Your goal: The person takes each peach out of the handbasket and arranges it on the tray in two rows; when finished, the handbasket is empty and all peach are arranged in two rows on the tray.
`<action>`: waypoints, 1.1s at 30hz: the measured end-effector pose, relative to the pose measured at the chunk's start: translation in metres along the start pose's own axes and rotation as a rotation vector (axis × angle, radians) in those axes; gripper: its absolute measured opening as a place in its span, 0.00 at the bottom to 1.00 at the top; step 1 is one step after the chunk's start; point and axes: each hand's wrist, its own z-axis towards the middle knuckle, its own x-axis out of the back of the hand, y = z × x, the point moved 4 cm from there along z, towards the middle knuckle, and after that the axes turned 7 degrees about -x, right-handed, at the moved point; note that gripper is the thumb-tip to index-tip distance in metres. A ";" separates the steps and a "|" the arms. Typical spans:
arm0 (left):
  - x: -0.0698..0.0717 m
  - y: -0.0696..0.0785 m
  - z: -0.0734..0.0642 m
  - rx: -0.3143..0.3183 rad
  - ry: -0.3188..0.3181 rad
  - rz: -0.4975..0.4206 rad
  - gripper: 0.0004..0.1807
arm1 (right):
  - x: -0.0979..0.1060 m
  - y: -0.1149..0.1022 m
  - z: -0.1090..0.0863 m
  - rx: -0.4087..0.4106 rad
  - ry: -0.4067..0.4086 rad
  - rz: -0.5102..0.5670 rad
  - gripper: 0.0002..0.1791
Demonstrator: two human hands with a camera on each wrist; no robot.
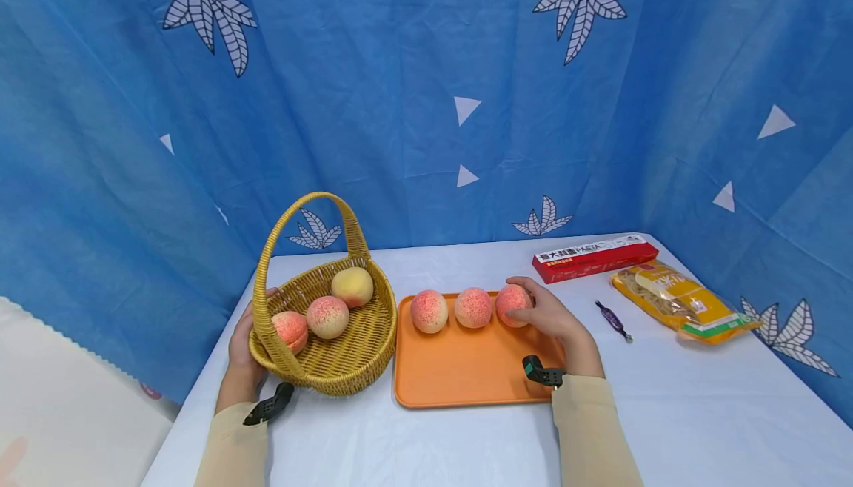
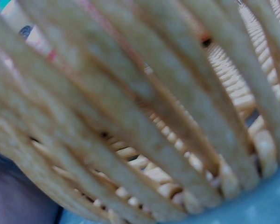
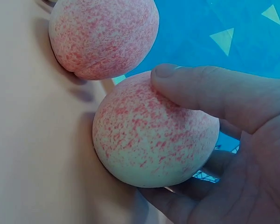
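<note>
A golden wicker basket point(image 1: 363, 380) with a tall arched handle stands on the left, holding three peaches, one of them yellower point(image 1: 352, 286). My left hand point(image 1: 243, 346) holds its left side, mostly hidden behind the weave, with fingertips showing at the rim. The left wrist view is filled by the basket's slats point(image 2: 144, 121). To the right lies an orange tray point(image 1: 466, 372) with three pink-speckled peaches in a row along its far side. My right hand point(image 1: 549, 313) grips the rightmost peach point(image 3: 154, 135) between thumb and fingers; the middle peach point(image 3: 105, 35) sits beside it.
Beyond the tray's right side are a red pasta box point(image 1: 595, 257), a yellow bag of noodles point(image 1: 683, 302) and a small dark-wrapped candy point(image 1: 613, 320). A blue patterned curtain point(image 1: 426, 102) borders the white-covered table point(image 1: 373, 450) at the back and sides.
</note>
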 end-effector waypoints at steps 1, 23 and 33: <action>0.000 0.000 0.000 0.003 0.000 0.005 0.26 | 0.000 0.000 0.000 -0.005 0.003 0.004 0.40; -0.001 0.001 0.000 -0.019 -0.003 0.047 0.26 | 0.007 -0.028 -0.013 0.132 0.124 -0.099 0.33; 0.001 0.002 -0.001 -0.034 -0.009 0.052 0.25 | 0.002 -0.058 -0.022 0.294 0.203 -0.057 0.29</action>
